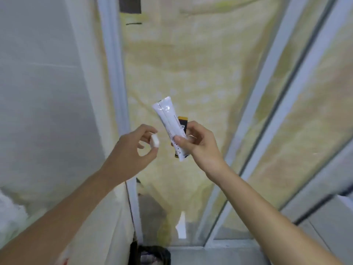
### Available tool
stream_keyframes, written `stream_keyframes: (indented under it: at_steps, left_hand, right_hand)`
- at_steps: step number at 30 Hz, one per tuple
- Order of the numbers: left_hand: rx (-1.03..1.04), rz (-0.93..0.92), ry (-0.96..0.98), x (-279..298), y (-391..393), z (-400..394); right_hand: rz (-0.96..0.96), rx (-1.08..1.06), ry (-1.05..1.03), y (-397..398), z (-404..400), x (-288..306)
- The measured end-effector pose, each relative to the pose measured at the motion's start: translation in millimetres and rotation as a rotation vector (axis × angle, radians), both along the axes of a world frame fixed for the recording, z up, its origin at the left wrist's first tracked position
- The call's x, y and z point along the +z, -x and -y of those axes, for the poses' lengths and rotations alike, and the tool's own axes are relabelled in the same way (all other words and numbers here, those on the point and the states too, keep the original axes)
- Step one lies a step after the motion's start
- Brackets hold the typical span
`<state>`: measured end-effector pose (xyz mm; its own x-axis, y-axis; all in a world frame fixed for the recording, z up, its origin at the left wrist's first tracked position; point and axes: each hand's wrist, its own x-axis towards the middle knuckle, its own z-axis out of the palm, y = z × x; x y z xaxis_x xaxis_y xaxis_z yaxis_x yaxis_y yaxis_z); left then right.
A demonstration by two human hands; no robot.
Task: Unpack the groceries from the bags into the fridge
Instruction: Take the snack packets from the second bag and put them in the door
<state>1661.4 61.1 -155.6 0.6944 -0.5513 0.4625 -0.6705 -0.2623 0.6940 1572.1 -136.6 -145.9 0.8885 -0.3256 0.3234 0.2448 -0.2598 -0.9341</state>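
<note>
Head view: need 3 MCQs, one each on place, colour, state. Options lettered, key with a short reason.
1. Where is the white packet relative to the right hand?
A. Lying on the floor
B. Held in it, sticking up above the fingers
C. Tucked under the forearm

2. What colour is the small piece pinched by the left hand?
A. White
B. Red
C. Blue

3. What state is the left hand in?
A. Flat and empty
B. Pinching the small white piece
C. Gripping the packet

Key: 1 B, the thumb and fingers wrap its lower half while its top rises clear. 2 A, it shows plain white at the fingertips. 3 B, thumb and fingers close on the piece, apart from the packet.
</note>
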Motion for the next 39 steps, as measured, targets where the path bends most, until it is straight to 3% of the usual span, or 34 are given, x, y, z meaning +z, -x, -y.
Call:
stream_keyframes:
  at_steps: [9,17,24,30,33,39]
  left_hand:
    - [-0.467,0.065,0.116,46,101,265]
    - [-0.97,0.076,0.068,42,241,420]
    - [-1.403,0.109,-0.007,19,398,469]
    - [-1.564,0.129,-0.153,3,516,484]
    - [-1.577,0.17,-0.282,-14,552,495]
    - [-1.492,0.41,-0.453,-49,578,513]
  right_hand:
    - [0.131,-0.543,0.019,177,190,49]
    - [0.095,-1.1,0.077,352,244,52]
    - [-0.003,-1.626,0.102,499,218,27]
    - [-0.239,-1.95,0.13,578,200,11]
    - [-0.451,-2.001,0.164,600,208,2]
    - [-0.669,-1.909,0.201,612,249,-24]
